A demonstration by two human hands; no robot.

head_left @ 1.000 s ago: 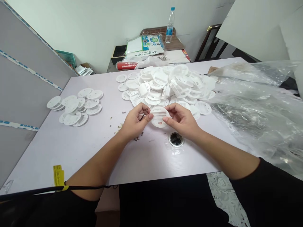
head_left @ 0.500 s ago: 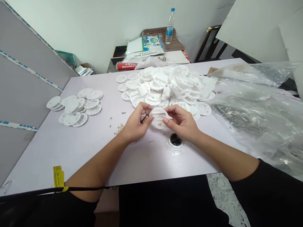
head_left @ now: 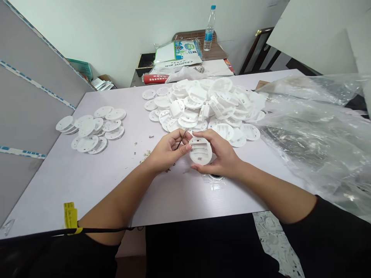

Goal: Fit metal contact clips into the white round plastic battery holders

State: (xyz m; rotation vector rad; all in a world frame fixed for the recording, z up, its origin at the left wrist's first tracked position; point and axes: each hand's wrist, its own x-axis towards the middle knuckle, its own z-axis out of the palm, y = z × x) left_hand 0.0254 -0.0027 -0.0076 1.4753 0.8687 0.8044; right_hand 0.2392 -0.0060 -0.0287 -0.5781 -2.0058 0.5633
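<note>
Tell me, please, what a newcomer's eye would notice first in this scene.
Most striking is the large heap of white discs at the far side of the table. Nearer, the right hand holds a single disc, and the left hand holds a thin dark rod beside it. Crumpled clear plastic spreads over the table's right side.

White slotted disc (head_left: pixel 201 151), thin dark tool (head_left: pixel 181 139), both in hand.
Disc round, ridged face toward camera, tilted near upright, gripped by right hand (head_left: pixel 222 154); tool slants in left hand (head_left: pixel 171 150), beside disc's left edge.
</note>
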